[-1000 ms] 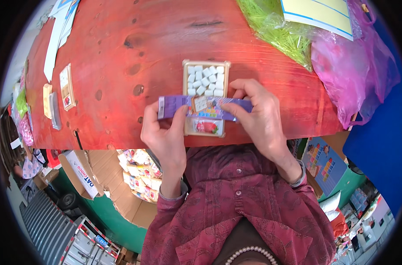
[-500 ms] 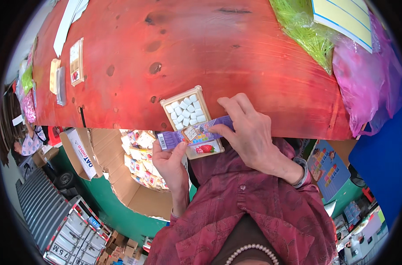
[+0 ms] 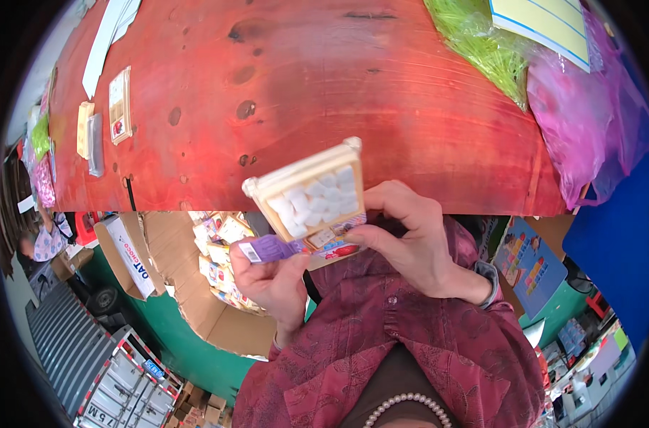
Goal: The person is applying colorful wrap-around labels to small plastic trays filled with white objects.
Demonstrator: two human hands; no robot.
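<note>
A shallow cream-coloured case [image 3: 296, 173] is tilted up at the table's near edge, its far rim raised. Behind its clear front lie several small white pieces [image 3: 317, 203], slightly blurred. Across the lower part runs a purple printed paper band [image 3: 273, 248], its left end sticking out past the case. My left hand [image 3: 274, 289] pinches that end between thumb and fingers. With the thumb in front and fingers behind, my right hand [image 3: 417, 246] grips the case's lower right side and the band there. Part of a red strawberry shape shows below the band.
On the table's left lie a similar case [image 3: 120, 103], a pale yellow block [image 3: 85, 130], a clear case [image 3: 95, 146] and white paper strips [image 3: 109, 50]. A pink plastic bag [image 3: 570, 107] and green shreds [image 3: 481, 57] are at right. Packets [image 3: 225, 246] fill a carton [image 3: 228, 328] below.
The case has tipped up from lying nearly flat, its far rim rising. The band's left end now bends away from it. My left hand has shifted slightly left and down.
</note>
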